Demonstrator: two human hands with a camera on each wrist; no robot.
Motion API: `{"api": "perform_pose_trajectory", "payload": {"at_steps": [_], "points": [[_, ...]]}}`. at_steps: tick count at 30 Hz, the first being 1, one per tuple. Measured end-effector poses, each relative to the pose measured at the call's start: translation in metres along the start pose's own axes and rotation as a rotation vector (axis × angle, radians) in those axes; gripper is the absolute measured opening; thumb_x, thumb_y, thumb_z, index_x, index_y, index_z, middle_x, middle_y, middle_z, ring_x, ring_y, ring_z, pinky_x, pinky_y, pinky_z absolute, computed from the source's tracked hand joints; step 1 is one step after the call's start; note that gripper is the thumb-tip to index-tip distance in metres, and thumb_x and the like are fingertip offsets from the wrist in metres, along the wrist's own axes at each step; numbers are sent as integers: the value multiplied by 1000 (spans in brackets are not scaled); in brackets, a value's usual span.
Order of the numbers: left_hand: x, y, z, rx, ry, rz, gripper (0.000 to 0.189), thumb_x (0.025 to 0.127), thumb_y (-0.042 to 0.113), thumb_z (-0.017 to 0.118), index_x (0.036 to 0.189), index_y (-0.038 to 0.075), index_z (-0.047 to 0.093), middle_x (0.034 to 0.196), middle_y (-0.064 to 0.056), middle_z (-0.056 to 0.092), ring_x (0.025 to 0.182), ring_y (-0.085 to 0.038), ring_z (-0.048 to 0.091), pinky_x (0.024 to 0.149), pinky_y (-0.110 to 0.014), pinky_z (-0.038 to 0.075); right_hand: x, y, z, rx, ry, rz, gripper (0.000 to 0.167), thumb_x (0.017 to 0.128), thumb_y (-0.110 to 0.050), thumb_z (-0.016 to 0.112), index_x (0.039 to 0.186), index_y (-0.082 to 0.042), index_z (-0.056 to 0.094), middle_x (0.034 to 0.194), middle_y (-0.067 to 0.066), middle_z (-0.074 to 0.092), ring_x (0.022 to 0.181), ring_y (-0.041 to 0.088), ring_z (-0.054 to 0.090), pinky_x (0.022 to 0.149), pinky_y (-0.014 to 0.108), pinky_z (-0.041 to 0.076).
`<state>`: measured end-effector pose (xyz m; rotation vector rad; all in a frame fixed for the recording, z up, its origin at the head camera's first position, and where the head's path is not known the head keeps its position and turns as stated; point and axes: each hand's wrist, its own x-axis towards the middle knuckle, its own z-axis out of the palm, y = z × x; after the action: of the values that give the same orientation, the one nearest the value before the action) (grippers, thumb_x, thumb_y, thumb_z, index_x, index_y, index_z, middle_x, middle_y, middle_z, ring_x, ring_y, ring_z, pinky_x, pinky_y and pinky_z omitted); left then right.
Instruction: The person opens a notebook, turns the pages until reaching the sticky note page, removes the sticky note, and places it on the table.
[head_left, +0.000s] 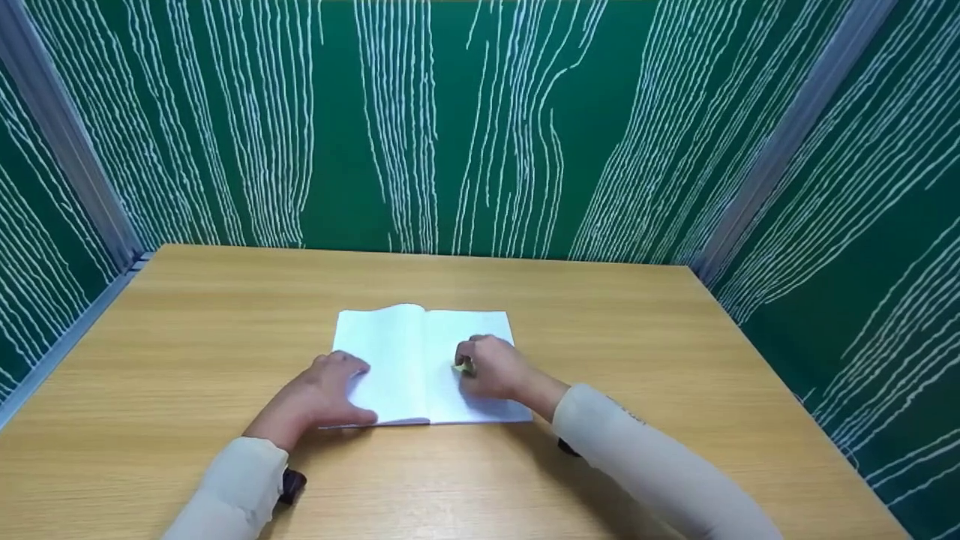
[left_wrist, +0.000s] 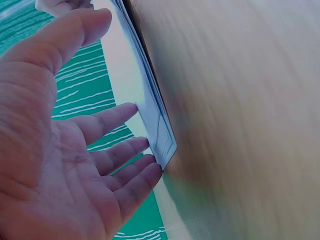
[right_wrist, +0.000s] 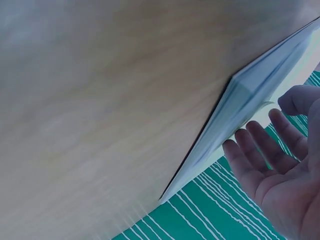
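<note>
An open notebook [head_left: 390, 337] with white pages lies flat on the table, its left page bulging near the spine. My left hand [head_left: 322, 394] rests at the left page's outer edge, fingers spread and thumb toward the near corner. In the left wrist view its fingertips [left_wrist: 142, 145] touch the page edge. Over the right page, my right hand [head_left: 495, 367] pinches a small, thin yellow-green piece [head_left: 463, 368] between thumb and index finger. Most of that piece is hidden by the fingers; its curved edge [right_wrist: 269, 103] shows in the right wrist view.
The wooden table [head_left: 247, 300] extends around the notebook on all sides. Green panels [head_left: 480, 127] with white wavy lines stand behind and beside it, joined by grey metal posts [head_left: 780, 150]. A dark device [head_left: 292, 486] is strapped at the left wrist.
</note>
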<state>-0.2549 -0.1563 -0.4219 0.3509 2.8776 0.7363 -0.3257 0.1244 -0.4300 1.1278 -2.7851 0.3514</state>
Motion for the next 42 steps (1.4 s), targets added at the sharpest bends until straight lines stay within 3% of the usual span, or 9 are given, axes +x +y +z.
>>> {"api": "perform_pose_trajectory", "payload": {"at_steps": [10, 18, 23, 27, 34, 42], "points": [[-1, -1, 1, 18, -30, -11, 83, 67, 46, 81, 136, 12, 51, 141, -9, 46, 128, -29, 41, 105, -51, 39, -1, -3, -5, 72, 16, 116, 6, 82, -12, 66, 87, -9, 68, 78, 1, 67, 68, 12, 56, 64, 25, 49], [-1, 0, 2, 21, -34, -29, 83, 67, 45, 80, 137, 12, 50, 142, -9, 45, 127, -29, 40, 105, -51, 39, -4, 1, -12, 123, 120, 186, 8, 86, -14, 66, 93, -12, 68, 84, -1, 68, 74, 13, 59, 71, 25, 53], [-3, 0, 1, 29, -26, -12, 81, 68, 45, 80, 136, 11, 51, 140, -9, 46, 126, -30, 42, 103, -51, 41, -6, 5, -13, 175, 190, 195, 12, 84, -6, 65, 95, -9, 67, 89, 2, 69, 78, 11, 62, 73, 25, 55], [-4, 0, 1, 35, -21, 4, 80, 69, 44, 79, 135, 9, 52, 139, -11, 47, 125, -32, 42, 102, -51, 41, -8, 7, -14, 197, 240, 200, 15, 83, -1, 65, 96, -7, 66, 90, 4, 69, 79, 11, 62, 73, 26, 56], [-2, 1, 2, 36, -24, -18, 81, 69, 45, 79, 137, 11, 51, 139, -9, 47, 125, -30, 42, 104, -50, 41, -11, 10, -19, 281, 289, 283, 16, 84, -4, 66, 99, -11, 66, 92, 2, 69, 80, 10, 62, 74, 24, 56], [-1, 0, 3, 36, -25, -20, 81, 69, 44, 79, 137, 10, 51, 141, -10, 46, 125, -31, 41, 104, -51, 41, -16, 18, -24, 389, 409, 333, 15, 86, -3, 64, 99, -8, 65, 90, 3, 67, 77, 13, 59, 69, 26, 55]]}}
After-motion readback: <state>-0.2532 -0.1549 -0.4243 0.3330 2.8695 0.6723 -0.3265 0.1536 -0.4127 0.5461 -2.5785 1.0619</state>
